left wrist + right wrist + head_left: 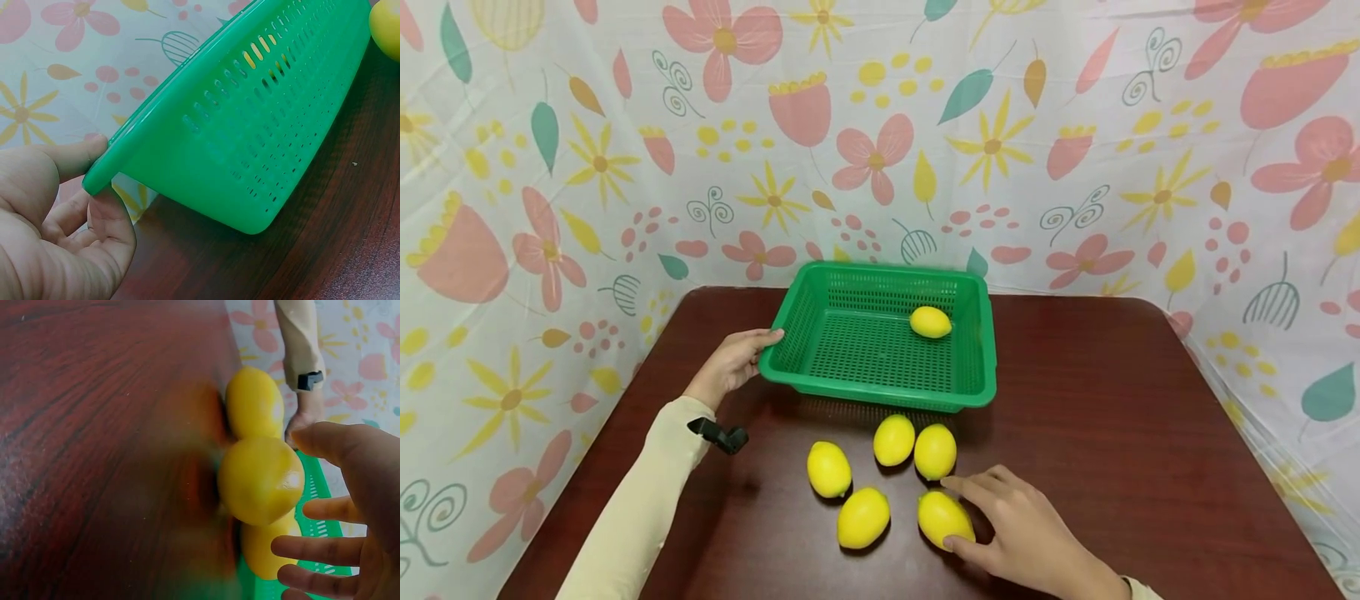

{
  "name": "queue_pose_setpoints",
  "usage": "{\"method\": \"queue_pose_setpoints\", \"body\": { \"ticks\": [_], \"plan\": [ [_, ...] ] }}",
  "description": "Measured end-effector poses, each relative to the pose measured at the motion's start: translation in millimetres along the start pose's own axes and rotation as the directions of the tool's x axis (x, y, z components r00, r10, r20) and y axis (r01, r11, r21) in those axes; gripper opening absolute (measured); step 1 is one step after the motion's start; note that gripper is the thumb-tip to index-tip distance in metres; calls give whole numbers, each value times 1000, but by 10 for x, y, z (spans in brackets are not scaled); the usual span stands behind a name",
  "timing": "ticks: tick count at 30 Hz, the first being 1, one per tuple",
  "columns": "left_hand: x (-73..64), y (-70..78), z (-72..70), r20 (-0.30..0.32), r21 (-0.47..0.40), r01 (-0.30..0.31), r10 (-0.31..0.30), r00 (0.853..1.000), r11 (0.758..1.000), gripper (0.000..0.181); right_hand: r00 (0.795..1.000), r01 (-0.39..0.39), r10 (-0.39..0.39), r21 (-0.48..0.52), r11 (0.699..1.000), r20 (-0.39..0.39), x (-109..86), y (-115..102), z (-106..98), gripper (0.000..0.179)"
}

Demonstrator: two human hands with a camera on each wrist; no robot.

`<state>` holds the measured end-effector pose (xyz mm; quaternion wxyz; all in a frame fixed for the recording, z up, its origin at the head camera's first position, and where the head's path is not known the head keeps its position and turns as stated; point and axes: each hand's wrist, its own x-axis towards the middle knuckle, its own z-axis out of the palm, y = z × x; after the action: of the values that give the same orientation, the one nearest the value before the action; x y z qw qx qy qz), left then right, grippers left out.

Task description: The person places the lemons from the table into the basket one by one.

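Observation:
A green plastic basket with slotted walls stands towards the back of the table, one lemon lying in its back right part. My left hand pinches its left rim, thumb on top and fingers curled underneath, as the left wrist view shows on the basket wall. Over the nearest right lemon hovers my right hand, fingers spread. In the right wrist view a gap separates those fingers from the closest lemon; nothing is gripped.
Other lemons lie on the table in front of the basket: one at left, one near the front, and two side by side. The dark wooden table meets a flower-print cloth behind and at both sides.

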<state>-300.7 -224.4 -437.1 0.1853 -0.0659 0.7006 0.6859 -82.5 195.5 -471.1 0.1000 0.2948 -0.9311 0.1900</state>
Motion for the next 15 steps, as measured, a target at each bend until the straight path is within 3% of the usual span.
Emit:
{"method": "queue_pose_setpoints", "body": {
  "ticks": [7,10,15],
  "plan": [
    [-6,-9,-11,-9,9,13,-13,1000,1000,53,998,38,-36,-34,999,55,36,-9,60,58],
    [-9,-6,-12,-11,17,11,-11,1000,1000,54,995,36,-34,-16,999,91,50,-11,79,58],
    [-2,-10,-6,-9,14,6,-6,1000,1000,56,996,37,-39,27,999,84,43,0,106,53]
  ]
}}
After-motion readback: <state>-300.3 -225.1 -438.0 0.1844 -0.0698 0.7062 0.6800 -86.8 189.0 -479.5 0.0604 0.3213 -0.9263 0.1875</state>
